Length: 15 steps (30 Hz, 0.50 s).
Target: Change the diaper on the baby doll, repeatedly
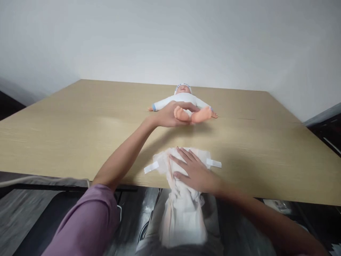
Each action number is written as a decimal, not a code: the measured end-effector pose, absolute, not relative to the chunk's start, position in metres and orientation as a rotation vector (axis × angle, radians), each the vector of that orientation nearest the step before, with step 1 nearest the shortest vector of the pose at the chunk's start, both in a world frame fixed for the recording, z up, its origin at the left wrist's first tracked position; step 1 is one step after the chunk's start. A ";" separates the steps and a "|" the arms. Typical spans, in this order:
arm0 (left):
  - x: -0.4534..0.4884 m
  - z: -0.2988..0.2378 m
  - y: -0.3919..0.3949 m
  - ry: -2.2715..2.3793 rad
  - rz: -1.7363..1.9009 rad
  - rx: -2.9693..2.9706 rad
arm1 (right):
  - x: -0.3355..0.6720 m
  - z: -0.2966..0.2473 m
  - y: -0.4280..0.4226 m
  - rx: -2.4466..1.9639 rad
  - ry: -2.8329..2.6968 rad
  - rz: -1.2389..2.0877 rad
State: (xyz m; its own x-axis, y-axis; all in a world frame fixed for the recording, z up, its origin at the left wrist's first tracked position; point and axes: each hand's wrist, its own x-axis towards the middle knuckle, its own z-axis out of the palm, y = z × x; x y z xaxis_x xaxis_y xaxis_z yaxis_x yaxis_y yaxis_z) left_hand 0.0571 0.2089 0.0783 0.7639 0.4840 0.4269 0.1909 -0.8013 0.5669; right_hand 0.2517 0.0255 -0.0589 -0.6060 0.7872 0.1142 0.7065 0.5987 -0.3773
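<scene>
A baby doll (183,99) in a white suit and a cap lies on its back on the far middle of the wooden table (80,121), feet toward me. My left hand (172,114) reaches out and is closed around the doll's legs near the feet. A white diaper (183,199) lies open at the table's near edge, its lower half hanging over the edge, with two fastening tabs sticking out sideways. My right hand (195,170) rests flat on the diaper's upper part, fingers stretched and apart.
A plain white wall (170,39) stands behind the table. Below the near edge there is dark, blurred floor, and a pale cable (39,179) runs along the left. Dark furniture shows at both far sides.
</scene>
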 end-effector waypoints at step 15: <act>0.052 0.109 0.246 0.385 1.107 2.330 | 0.244 -0.061 0.232 -1.259 -2.426 0.221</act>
State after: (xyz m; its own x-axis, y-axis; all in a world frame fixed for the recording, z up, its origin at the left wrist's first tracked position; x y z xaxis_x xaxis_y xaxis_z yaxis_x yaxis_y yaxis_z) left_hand 0.0524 0.2456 0.1086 0.6244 0.4611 0.6305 0.0298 -0.8206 0.5707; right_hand 0.2436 0.2315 -0.0613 -0.5162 0.8116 0.2736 0.7489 0.5827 -0.3156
